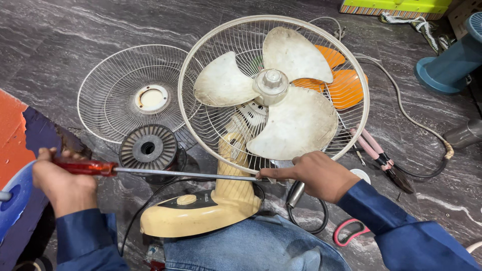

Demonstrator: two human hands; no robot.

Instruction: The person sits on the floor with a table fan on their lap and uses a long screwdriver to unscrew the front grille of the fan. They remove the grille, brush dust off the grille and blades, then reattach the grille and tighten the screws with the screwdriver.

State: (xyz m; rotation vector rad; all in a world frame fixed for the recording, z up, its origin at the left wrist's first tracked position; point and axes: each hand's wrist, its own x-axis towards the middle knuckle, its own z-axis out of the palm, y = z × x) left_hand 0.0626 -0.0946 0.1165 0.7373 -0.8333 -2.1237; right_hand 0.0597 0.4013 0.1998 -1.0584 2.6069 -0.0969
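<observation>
Two hands: both on one screwdriver (165,173)
Left hand (63,183): clenched around its red handle, near left
Right hand (316,174): pinching the shaft tip against the fan's (261,105) near rim
Cage: three dusty blades (281,95) inside
Floor (60,45): dark marble, loose grille (108,90) left, pliers (381,159) right

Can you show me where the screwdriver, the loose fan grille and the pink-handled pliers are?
screwdriver (83,167), head view, on its red handle in the left hand.
loose fan grille (108,80), head view, on its wire spokes, upper left.
pink-handled pliers (370,145), head view, on one pink handle.
</observation>
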